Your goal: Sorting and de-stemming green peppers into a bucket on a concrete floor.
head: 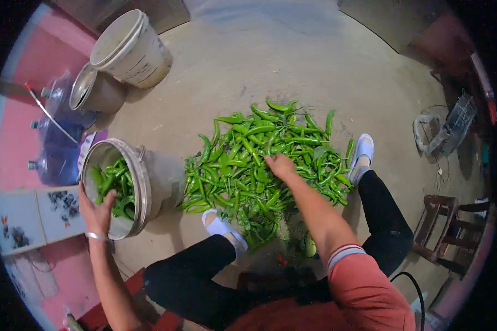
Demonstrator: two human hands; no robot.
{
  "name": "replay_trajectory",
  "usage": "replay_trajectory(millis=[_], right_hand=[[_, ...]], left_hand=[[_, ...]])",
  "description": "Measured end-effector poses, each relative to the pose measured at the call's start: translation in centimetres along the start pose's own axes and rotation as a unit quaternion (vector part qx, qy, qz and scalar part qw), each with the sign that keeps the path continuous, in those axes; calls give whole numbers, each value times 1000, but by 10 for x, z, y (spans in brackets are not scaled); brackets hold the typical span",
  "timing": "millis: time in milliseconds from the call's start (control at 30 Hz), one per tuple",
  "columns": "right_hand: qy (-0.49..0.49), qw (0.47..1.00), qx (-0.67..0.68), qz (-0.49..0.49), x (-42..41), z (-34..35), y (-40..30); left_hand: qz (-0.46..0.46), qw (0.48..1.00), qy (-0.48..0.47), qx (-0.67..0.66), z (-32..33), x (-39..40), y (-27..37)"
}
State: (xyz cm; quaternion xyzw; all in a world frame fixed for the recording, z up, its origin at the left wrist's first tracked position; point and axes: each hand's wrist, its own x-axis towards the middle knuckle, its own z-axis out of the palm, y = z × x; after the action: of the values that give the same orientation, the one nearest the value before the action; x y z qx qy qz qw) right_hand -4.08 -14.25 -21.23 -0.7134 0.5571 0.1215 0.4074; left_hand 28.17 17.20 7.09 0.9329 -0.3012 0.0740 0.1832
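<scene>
A broad heap of long green chili peppers [248, 173], mixed with leaves and stems, lies on the floor before me. My right hand [281, 166] reaches down onto the middle of the heap with its fingers bent; whether they grip a pepper cannot be made out. To the left of the heap stands a whitish plastic bucket [143, 186], its mouth turned towards my view. Green peppers [116, 180] lie inside it. At the bucket's near left rim is my left hand [97, 209], thumb and fingers spread, with the thumb over the opening beside the peppers.
Upper left, a large white bucket [149, 62] stands beside a smaller metal pot [107, 93]. Blue water jugs [60, 163] line the pink wall. My slippered feet flank the heap. A wooden stool [437, 225] and a clear plastic container [459, 124] are on the right.
</scene>
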Motion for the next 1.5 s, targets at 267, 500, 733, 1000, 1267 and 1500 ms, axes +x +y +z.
replay_trajectory(millis=[267,500,733,1000,1267,1500], right_hand=[[66,984,107,-126,12,-5,45],[-1,967,182,-177,-79,-25,60],[-34,956,237,-167,-172,-46,11],[-180,908,327,-191,-240,-64,-37],[-188,899,345,-191,-263,-89,-38],[-12,926,337,-171,-230,-150,-9]], left_hand=[[194,945,-234,-121,60,-102,199],[295,879,-374,-8,80,-122,210],[192,896,-381,-125,106,-125,221],[141,850,-381,-336,110,-121,233],[207,859,-335,-328,99,-120,256],[94,766,-462,-437,99,-131,284]])
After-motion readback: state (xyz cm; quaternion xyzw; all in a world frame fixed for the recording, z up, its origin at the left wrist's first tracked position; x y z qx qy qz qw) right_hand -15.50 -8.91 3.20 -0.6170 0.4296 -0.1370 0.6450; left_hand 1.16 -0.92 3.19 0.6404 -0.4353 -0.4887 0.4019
